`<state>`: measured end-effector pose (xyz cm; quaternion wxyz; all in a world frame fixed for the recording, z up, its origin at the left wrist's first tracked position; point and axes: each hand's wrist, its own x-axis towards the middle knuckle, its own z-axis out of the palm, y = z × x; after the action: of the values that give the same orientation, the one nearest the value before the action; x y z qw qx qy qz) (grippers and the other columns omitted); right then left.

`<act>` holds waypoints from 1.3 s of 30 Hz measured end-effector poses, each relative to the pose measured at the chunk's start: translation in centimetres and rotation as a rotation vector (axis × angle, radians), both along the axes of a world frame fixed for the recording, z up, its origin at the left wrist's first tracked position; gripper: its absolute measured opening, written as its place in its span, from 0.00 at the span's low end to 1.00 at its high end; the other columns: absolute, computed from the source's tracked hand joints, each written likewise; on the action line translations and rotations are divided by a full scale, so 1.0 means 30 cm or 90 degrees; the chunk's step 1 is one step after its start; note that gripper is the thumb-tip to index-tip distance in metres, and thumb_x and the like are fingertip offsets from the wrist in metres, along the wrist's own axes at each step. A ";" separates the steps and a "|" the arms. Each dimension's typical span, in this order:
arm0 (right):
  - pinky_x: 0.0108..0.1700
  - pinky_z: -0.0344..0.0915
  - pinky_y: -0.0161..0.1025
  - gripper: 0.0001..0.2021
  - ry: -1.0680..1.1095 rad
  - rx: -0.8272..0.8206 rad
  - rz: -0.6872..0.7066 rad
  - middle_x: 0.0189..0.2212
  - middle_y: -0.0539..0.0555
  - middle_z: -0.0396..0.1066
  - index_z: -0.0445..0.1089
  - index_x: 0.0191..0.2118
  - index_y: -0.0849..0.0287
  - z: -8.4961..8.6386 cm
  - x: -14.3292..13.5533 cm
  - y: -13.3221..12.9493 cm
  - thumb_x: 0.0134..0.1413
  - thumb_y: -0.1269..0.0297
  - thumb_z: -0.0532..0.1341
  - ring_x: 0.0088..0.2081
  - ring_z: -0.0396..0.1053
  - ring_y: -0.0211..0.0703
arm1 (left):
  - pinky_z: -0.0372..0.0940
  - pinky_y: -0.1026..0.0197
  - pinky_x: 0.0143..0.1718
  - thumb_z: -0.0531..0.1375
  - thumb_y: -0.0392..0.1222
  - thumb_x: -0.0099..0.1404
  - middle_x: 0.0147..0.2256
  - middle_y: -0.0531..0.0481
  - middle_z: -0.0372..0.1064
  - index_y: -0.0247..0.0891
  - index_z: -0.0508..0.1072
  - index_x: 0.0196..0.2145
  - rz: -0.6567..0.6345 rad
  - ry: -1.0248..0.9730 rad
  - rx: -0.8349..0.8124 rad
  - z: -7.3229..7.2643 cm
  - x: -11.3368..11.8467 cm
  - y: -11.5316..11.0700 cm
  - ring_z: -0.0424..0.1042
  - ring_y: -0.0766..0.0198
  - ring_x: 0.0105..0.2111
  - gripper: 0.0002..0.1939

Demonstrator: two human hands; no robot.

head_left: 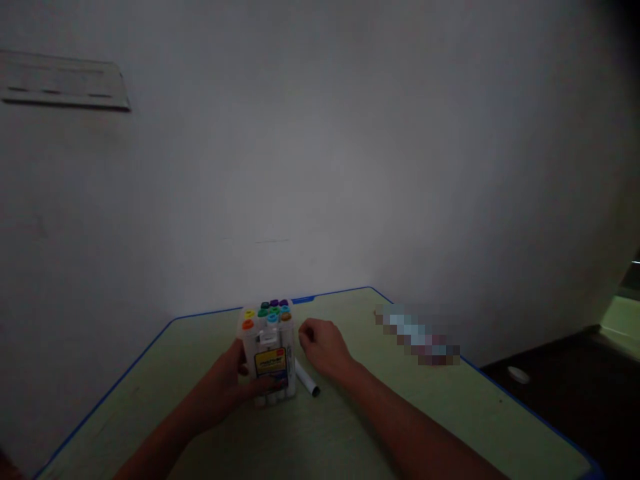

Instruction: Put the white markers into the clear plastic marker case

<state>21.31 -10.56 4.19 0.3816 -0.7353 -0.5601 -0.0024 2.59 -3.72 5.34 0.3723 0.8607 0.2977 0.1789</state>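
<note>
A clear plastic case [271, 337] of markers with several coloured caps stands upright on the table. My left hand [225, 383] is wrapped round its left side, with the thumb across the front label. Just right of the case, my right hand [323, 343] is closed over the table, its fingers curled in; what they hold, if anything, is hidden. A white marker [307, 379] with a dark end lies on the table between the case and my right forearm.
The pale green table [200, 340] has a blue edge and meets a grey wall. A pixelated object [417, 335] lies near its right edge. Beyond that edge, a small white object [519, 375] is on the dark floor.
</note>
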 end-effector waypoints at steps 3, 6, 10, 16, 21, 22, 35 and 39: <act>0.28 0.53 0.32 0.09 -0.002 0.007 0.010 0.24 0.54 0.72 0.71 0.27 0.61 -0.005 0.000 -0.002 0.46 0.72 0.53 0.26 0.64 0.37 | 0.61 0.55 0.45 0.61 0.53 0.49 0.45 0.45 0.65 0.37 0.57 0.48 -0.001 -0.011 -0.006 0.006 0.001 -0.008 0.67 0.59 0.42 0.32; 0.27 0.52 0.32 0.09 0.009 0.000 0.015 0.23 0.54 0.71 0.70 0.26 0.61 -0.011 0.001 -0.001 0.45 0.73 0.53 0.25 0.64 0.37 | 0.61 0.54 0.45 0.61 0.53 0.49 0.45 0.44 0.65 0.37 0.56 0.48 0.000 -0.002 -0.020 0.013 0.003 -0.016 0.67 0.58 0.42 0.32; 0.26 0.51 0.32 0.08 0.012 -0.005 0.016 0.21 0.53 0.69 0.69 0.23 0.61 -0.022 0.005 0.002 0.44 0.74 0.53 0.24 0.62 0.36 | 0.60 0.53 0.46 0.61 0.52 0.49 0.46 0.43 0.65 0.37 0.55 0.49 -0.013 -0.029 -0.021 0.012 0.001 -0.018 0.66 0.57 0.44 0.33; 0.27 0.52 0.32 0.08 0.025 0.005 0.009 0.21 0.53 0.69 0.69 0.23 0.61 -0.046 0.014 0.013 0.43 0.74 0.53 0.24 0.62 0.36 | 0.60 0.52 0.46 0.61 0.51 0.50 0.46 0.43 0.65 0.38 0.53 0.51 -0.008 -0.027 -0.030 0.012 -0.006 -0.022 0.66 0.56 0.44 0.34; 0.28 0.53 0.32 0.09 0.030 -0.003 -0.001 0.23 0.54 0.71 0.71 0.24 0.61 -0.055 0.017 0.018 0.43 0.74 0.53 0.26 0.64 0.37 | 0.60 0.52 0.46 0.61 0.52 0.49 0.46 0.42 0.65 0.37 0.54 0.50 -0.010 -0.026 -0.017 0.017 -0.003 -0.022 0.66 0.56 0.44 0.34; 0.28 0.53 0.32 0.09 0.029 -0.006 -0.003 0.23 0.55 0.71 0.71 0.24 0.61 -0.055 0.017 0.018 0.43 0.74 0.53 0.26 0.64 0.37 | 0.60 0.52 0.46 0.61 0.53 0.49 0.46 0.42 0.65 0.37 0.54 0.50 -0.009 -0.022 -0.016 0.017 -0.001 -0.021 0.66 0.56 0.44 0.34; 0.28 0.55 0.31 0.09 0.012 -0.125 0.043 0.27 0.54 0.73 0.72 0.29 0.60 -0.053 0.011 0.018 0.44 0.70 0.55 0.28 0.67 0.37 | 0.62 0.55 0.47 0.62 0.52 0.49 0.46 0.43 0.66 0.37 0.54 0.51 -0.034 -0.018 -0.072 0.008 0.006 -0.014 0.67 0.57 0.44 0.36; 0.28 0.55 0.32 0.12 -0.028 -0.179 0.080 0.30 0.55 0.73 0.71 0.35 0.59 -0.043 0.006 0.000 0.42 0.63 0.58 0.30 0.68 0.39 | 0.63 0.55 0.45 0.63 0.52 0.48 0.45 0.44 0.67 0.37 0.54 0.51 -0.027 -0.037 -0.063 0.002 0.007 -0.015 0.68 0.57 0.42 0.36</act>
<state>21.48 -10.55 2.90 0.2622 -0.7447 -0.6080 0.0839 2.81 -4.16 5.41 0.4263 0.8420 0.2767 0.1808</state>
